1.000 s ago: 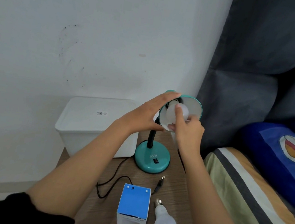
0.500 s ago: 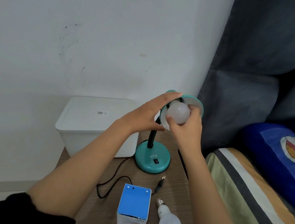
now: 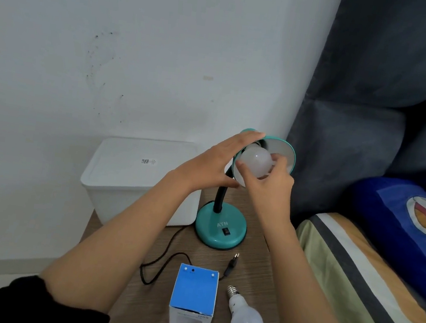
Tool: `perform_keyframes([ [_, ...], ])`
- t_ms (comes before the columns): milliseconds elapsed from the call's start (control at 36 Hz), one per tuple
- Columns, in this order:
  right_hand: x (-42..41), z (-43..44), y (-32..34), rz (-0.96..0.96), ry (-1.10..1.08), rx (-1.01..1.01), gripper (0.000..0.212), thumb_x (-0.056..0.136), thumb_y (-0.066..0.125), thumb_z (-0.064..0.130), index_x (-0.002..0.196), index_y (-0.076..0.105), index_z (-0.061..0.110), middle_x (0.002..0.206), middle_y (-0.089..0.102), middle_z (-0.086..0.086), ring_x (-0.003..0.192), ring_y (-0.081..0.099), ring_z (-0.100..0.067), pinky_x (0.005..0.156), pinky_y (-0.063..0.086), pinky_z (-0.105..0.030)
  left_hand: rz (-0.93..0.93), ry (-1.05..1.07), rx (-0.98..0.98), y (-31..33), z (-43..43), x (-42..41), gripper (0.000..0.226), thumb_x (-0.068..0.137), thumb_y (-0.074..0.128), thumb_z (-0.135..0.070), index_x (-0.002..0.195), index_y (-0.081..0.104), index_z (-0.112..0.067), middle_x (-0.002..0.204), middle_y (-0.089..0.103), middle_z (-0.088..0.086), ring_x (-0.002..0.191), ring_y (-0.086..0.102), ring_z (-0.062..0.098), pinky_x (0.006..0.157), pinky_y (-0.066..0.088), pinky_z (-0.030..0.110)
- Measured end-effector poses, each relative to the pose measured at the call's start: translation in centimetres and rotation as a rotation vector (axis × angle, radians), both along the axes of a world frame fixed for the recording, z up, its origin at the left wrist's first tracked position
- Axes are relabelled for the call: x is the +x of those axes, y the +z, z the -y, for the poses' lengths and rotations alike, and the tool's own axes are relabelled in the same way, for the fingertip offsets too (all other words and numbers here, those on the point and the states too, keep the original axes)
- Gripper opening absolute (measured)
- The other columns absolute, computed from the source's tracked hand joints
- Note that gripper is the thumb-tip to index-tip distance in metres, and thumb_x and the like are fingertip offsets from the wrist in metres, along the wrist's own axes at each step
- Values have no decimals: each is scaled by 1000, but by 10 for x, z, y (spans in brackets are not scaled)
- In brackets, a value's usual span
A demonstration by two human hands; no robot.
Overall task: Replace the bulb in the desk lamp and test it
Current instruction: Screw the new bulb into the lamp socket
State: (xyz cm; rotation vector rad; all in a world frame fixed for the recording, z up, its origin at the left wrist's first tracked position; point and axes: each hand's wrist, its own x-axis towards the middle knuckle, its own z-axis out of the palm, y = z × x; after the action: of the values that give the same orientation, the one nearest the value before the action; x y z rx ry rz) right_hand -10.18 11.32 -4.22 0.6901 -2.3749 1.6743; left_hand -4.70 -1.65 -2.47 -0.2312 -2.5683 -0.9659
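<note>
A teal desk lamp stands on the wooden table with its round base (image 3: 220, 228) near the far edge and its shade (image 3: 284, 154) tilted toward me. My left hand (image 3: 213, 162) grips the back and rim of the shade. My right hand (image 3: 268, 181) wraps its fingers around a frosted white bulb (image 3: 256, 162) sitting in the shade's mouth; its screw end is hidden. A second white bulb (image 3: 246, 321) lies loose on the table at the front, metal thread pointing away from me.
A blue and white bulb box (image 3: 192, 299) stands left of the loose bulb. The lamp's black cord and unplugged plug (image 3: 233, 261) lie on the table. A white lidded bin (image 3: 135, 176) sits behind, against the wall. A bed (image 3: 368, 282) with a blue pillow borders the right.
My right hand has shifted its grip around the bulb in the shade, fingers now spread wider across its front. The left hand stays on the shade.
</note>
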Motion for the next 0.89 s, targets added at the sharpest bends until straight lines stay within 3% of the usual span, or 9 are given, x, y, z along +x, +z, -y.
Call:
perform_keyframes([
  [139, -4, 0, 2, -29, -7, -3, 57, 73, 72, 44, 112, 52, 8, 97, 65, -11, 83, 64, -23, 68, 53, -30, 3, -7, -2, 1, -1, -1, 92, 72, 79, -11, 145, 24, -29, 145, 31, -15, 135, 32, 1, 114, 31, 26],
  [250, -3, 1, -1, -60, -17, -24, 48, 75, 70, 44, 103, 55, 8, 90, 65, -8, 75, 62, -20, 63, 51, -27, 2, -11, -3, 0, -1, -1, 93, 72, 78, -9, 145, 24, -29, 142, 30, -19, 133, 29, -7, 112, 28, 16],
  [361, 0, 4, -2, -46, -42, -53, 46, 78, 68, 43, 104, 54, 7, 92, 64, -9, 80, 62, -23, 71, 53, -32, 9, -9, -4, 0, 0, -1, 93, 72, 78, -8, 146, 24, -27, 142, 29, -19, 132, 29, -6, 111, 28, 14],
  [500, 2, 3, -2, -34, 16, -13, 61, 80, 68, 35, 128, 40, 9, 124, 50, -11, 110, 51, -22, 87, 44, -31, 16, -15, -17, 0, 1, -2, 96, 71, 79, -6, 146, 23, -29, 142, 29, -19, 134, 30, -1, 112, 30, 20],
  [583, 1, -3, -2, -176, 54, 56, 70, 74, 74, 25, 133, 38, 11, 127, 42, -10, 105, 45, -15, 85, 38, -24, 13, -6, -19, 1, 0, -1, 93, 72, 76, -5, 145, 23, -29, 141, 29, -19, 132, 31, -4, 112, 30, 20],
  [694, -2, -8, -3, -314, 19, 205, 65, 76, 71, 24, 133, 42, 16, 124, 45, -11, 100, 57, -32, 80, 46, -35, 14, -1, -31, 1, 0, -1, 96, 71, 76, -4, 146, 22, -30, 148, 30, -13, 135, 30, 0, 113, 31, 24],
  [889, -8, -5, -2, -351, -51, 197, 65, 73, 74, 30, 130, 50, 9, 116, 61, -15, 100, 61, -34, 83, 51, -41, 10, 2, -50, 2, 0, -1, 97, 70, 78, -8, 146, 22, -28, 151, 28, -9, 135, 29, 0, 113, 31, 26],
])
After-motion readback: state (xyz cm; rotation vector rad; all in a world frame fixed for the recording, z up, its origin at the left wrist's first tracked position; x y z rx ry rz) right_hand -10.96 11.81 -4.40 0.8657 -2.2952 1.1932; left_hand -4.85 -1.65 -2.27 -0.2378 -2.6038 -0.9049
